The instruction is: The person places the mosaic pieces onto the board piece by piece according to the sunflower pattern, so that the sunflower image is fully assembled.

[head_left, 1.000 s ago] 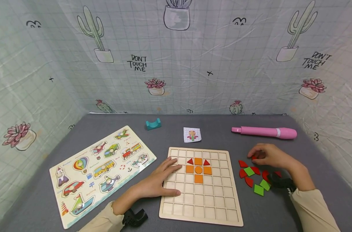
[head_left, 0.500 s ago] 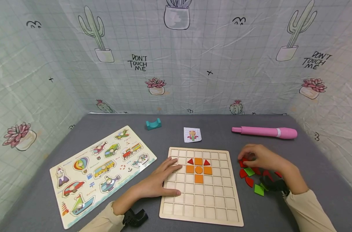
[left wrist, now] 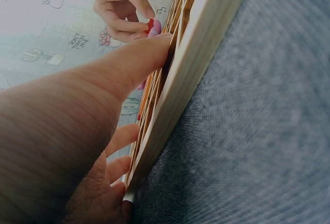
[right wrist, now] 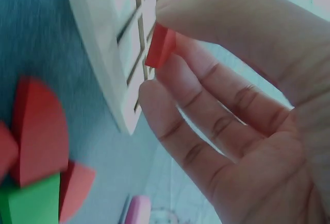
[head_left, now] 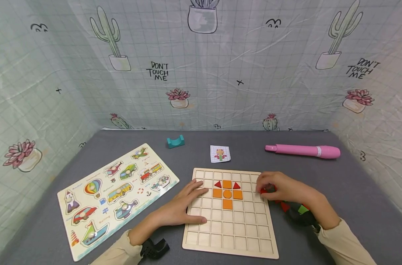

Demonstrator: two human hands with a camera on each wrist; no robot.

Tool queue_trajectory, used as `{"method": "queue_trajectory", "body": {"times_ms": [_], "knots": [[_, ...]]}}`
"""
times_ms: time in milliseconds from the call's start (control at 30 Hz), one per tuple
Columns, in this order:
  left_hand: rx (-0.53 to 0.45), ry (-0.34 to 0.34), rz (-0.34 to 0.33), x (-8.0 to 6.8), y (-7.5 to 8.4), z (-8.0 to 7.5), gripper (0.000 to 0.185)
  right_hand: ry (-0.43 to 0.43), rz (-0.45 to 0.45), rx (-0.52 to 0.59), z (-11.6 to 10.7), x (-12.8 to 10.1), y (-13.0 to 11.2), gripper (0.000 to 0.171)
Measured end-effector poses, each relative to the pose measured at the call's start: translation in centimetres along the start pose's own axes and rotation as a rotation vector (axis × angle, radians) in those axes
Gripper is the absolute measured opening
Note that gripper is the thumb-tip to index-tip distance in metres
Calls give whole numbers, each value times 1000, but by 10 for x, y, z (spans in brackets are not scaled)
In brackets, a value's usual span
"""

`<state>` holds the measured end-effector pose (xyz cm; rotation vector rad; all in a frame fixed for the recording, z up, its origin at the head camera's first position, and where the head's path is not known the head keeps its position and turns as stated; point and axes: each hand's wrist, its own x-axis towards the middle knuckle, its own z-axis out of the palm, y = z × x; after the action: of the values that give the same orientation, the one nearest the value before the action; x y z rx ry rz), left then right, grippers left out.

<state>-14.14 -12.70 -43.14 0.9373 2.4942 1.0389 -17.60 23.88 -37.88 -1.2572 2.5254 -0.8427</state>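
Note:
A wooden grid board (head_left: 250,235) lies in front of me. It carries an orange cross (head_left: 227,194) with two red triangles (head_left: 217,184) at its upper corners. My left hand (head_left: 189,204) rests flat on the board's left edge, fingers straight; the left wrist view shows that edge (left wrist: 201,54) from the side. Over the board's right edge, my right hand (head_left: 266,188) pinches a small red piece (head_left: 263,191) between thumb and fingers. The red piece (right wrist: 161,46) shows close up in the right wrist view. Loose red and green pieces (head_left: 298,209) lie partly hidden under my right wrist.
A vehicle peg puzzle (head_left: 118,195) lies at the left. At the back are a teal block (head_left: 175,141), a small pattern card (head_left: 219,154) and a pink pen (head_left: 301,151). Printed cloth walls close in the grey table on three sides.
My right hand has moved left from the pile of loose pieces to the board's right edge, carrying a red piece. The left hand has stayed put.

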Motion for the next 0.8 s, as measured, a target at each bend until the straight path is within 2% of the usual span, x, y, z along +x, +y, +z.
{"method": "queue_trajectory", "body": {"times_ms": [300,500,800], "knots": [[-4,-1,-3,0,1,0,81,-11,-93,9,12,11,-14,10],[-4,2,-2,0,1,0,80,-72,-74,24,24,19,-20,9],[-1,5,-4,0,2,0,81,-57,-113,-24,36,26,-28,12]]}}
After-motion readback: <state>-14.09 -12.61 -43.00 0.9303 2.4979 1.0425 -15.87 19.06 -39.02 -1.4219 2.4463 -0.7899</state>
